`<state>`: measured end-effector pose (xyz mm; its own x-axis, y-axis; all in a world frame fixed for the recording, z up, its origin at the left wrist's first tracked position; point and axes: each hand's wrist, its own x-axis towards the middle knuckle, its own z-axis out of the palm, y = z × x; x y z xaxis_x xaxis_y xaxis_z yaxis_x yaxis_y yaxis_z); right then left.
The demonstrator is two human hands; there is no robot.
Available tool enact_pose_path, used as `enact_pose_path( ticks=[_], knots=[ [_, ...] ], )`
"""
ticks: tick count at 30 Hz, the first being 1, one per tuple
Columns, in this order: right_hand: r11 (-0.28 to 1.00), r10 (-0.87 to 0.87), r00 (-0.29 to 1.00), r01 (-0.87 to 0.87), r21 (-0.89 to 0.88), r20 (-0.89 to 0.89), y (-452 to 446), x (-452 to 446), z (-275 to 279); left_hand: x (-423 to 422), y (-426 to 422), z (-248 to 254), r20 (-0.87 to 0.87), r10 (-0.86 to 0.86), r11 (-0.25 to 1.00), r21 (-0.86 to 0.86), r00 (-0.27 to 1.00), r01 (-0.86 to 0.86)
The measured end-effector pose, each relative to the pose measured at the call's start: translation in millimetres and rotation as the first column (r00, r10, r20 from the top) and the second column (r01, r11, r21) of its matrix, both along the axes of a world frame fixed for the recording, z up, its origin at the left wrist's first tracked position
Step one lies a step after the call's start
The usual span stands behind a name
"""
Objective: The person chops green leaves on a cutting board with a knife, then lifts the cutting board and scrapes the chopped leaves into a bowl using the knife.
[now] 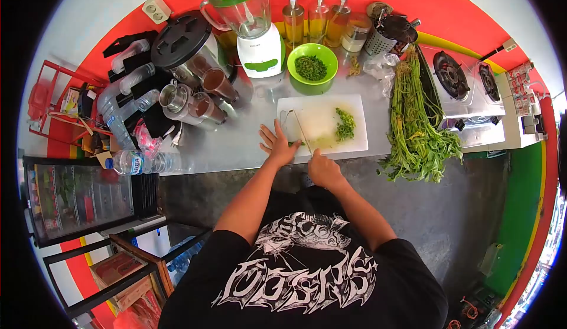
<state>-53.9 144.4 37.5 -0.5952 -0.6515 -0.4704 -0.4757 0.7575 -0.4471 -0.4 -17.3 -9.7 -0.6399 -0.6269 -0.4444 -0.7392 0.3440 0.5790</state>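
Chopped greens in green bowl, chopped heap near cutting board's right edge, leafy bunch uncut at surface's right edge; left hand splayed, hold unclear, right hand closed round knife

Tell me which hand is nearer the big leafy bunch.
Right. The right hand, holding the knife, is left of the leafy bunch; the left hand is farther left, at the cutting board's near-left corner.
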Motion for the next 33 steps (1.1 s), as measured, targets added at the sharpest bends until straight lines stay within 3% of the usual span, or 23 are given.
enact_pose_path(
  ticks=[16, 18, 28, 33],
  knots=[
    [0.994, 0.003, 0.997, -0.011, -0.106, -0.074, -4, 3, -1, -1, 1, -3, -0.002, 0.006, 1.000, -0.014, 1.000, -0.006],
    [1.000, 0.028, 1.000, -0.028, 0.007, 0.008, -7, 2, 5, -1, 1, -4, 0.002, 0.011, 1.000, -0.009, 1.000, -0.011],
    [0.999, -0.047, 0.998, 0.047, -0.006, -0.040, 0, 2, -6, -6, 4, -4, 0.028, 0.073, 0.996, -0.045, 0.997, -0.072],
    [0.980, -0.198, 0.974, 0.194, -0.046, -0.111, 33, -24, -19, -8, 8, -6, 0.013, 0.100, 0.990, -0.101, 0.995, -0.099]
  ],
)
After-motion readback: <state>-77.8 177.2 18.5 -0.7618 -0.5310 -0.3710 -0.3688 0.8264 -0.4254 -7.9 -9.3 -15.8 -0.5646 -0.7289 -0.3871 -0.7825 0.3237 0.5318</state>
